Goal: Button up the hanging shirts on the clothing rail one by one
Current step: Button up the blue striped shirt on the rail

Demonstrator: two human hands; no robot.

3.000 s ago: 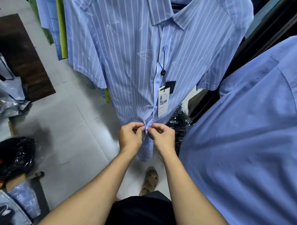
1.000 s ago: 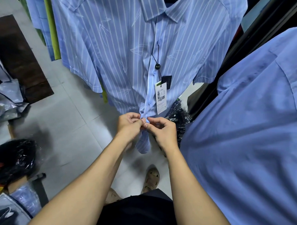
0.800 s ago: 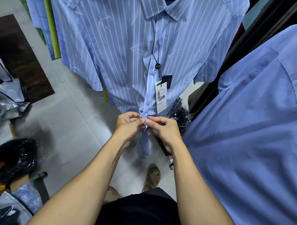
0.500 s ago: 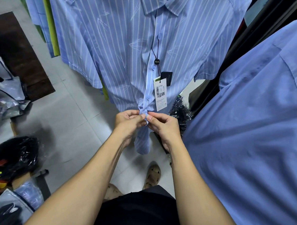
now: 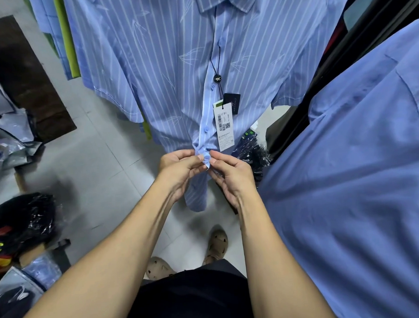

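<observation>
A light blue shirt with white stripes (image 5: pixel 166 64) hangs in front of me, its front closed down the placket. A white price tag (image 5: pixel 224 127) and a black tag dangle from a cord at its middle. My left hand (image 5: pixel 180 169) and my right hand (image 5: pixel 230 174) meet at the lower placket, below a fastened blue button (image 5: pixel 206 128). Both pinch the placket edges between thumb and fingers, with a small blue button (image 5: pixel 205 157) showing between the fingertips. The hem hangs loose below my hands.
A plain blue shirt (image 5: pixel 363 176) hangs close on my right. More blue and green garments (image 5: pixel 61 38) hang at the upper left. Black plastic-wrapped bundles (image 5: pixel 21 220) and grey bags (image 5: pixel 7 124) lie on the tiled floor at left. Dark packets (image 5: pixel 251 149) sit behind the shirt.
My hands have moved up the placket a little since three seconds ago and stay pinched together there. The shirt and its tags have swung slightly.
</observation>
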